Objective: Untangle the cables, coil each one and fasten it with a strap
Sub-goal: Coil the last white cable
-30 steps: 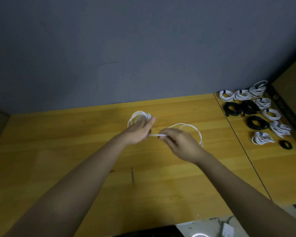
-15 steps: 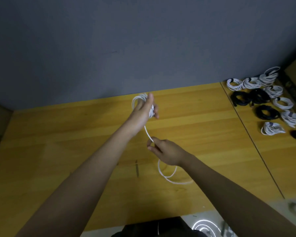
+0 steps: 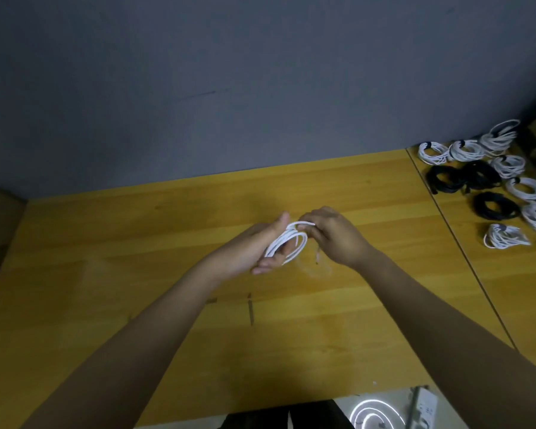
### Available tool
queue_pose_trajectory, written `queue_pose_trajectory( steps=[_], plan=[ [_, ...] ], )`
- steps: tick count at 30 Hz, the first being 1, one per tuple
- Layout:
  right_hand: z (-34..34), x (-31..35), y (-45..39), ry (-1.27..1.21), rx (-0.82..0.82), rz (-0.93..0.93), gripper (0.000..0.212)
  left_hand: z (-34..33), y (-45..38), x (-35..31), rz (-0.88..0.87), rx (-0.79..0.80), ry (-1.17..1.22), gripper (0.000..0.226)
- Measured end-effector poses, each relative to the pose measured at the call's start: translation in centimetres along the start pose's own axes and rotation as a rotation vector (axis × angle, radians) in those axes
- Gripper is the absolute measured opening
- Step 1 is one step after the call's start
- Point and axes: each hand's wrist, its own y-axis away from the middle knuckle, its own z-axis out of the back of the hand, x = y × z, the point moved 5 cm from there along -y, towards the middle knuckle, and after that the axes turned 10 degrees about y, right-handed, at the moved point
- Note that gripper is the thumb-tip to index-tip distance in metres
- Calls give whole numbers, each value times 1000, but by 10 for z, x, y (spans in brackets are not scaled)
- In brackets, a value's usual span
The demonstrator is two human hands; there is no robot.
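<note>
A white cable (image 3: 287, 241) is wound in several loops around my left hand (image 3: 257, 247), which is held above the middle of the wooden table (image 3: 136, 258) with its fingers fairly straight inside the coil. My right hand (image 3: 331, 236) is right beside it and pinches the cable at the top of the loops. A blurred tail of the cable (image 3: 317, 258) hangs below my right hand. No strap shows in either hand.
Several coiled white cables (image 3: 464, 150) and black cables (image 3: 464, 181) lie in a cluster at the table's far right. A seam (image 3: 464, 261) runs down the tabletop there. A lit ring (image 3: 375, 416) and a white box (image 3: 424, 410) sit below the near edge.
My right hand rose from near the table back up to my left hand, laying another loop onto the coil. The loose cable on the table has shortened to a short tail.
</note>
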Motion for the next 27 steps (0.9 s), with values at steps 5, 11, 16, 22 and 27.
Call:
queue_pose_trajectory(
  steps=[5, 11, 16, 22, 27],
  plan=[
    [-46, 18, 13, -158, 0, -91, 28, 3, -18, -4, -231, -163, 398, 46],
    [-65, 45, 31, -223, 0, -102, 23, 35, -47, 27, -211, -541, 194, 37],
    [-45, 41, 33, -293, -77, -153, 54, 53, -53, 46, 75, -585, -666, 52],
    [-12, -8, 43, -139, -185, -317, 55, 62, -35, 62, 273, -300, -1035, 52],
    [-5, -42, 57, -37, -154, -506, 51, 61, -28, 65, 229, -231, -789, 54]
  ],
)
